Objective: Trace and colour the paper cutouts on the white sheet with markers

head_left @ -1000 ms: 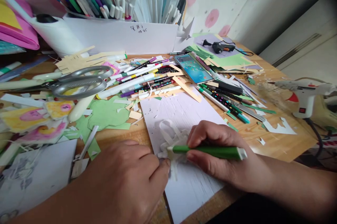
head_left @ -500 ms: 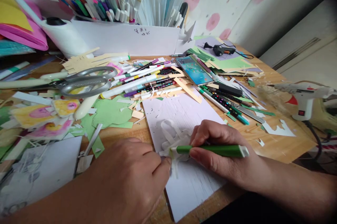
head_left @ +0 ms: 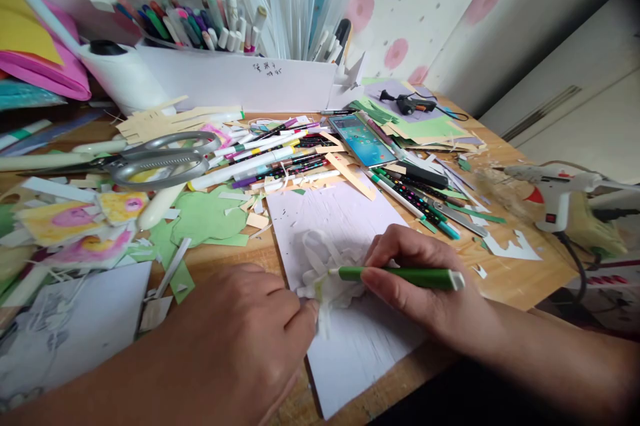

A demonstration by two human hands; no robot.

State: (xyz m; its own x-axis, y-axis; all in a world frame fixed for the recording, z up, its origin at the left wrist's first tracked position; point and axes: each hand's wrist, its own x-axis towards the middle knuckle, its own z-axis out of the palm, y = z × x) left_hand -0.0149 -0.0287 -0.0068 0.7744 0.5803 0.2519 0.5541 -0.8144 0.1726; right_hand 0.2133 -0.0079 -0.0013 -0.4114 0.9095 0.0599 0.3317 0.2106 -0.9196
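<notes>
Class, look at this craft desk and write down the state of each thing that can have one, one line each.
Green marker: uncapped, gripped in the right hand.
White cutout: partly tinted green.
Phone: screen lit.
Scissors: blades look closed.
Black glue gun: unplugged, plug lying loose.
White glue gun: on or off, cannot tell.
Desk: strewn with scraps.

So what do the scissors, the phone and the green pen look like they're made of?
Scissors: smooth gray handles with a soft sheen, metal or hard plastic, can't tell which.
Phone: probably glass in front, judging by its flat, glossy lit screen.
Green pen: likely plastic, with a smooth, evenly colored barrel.
</notes>
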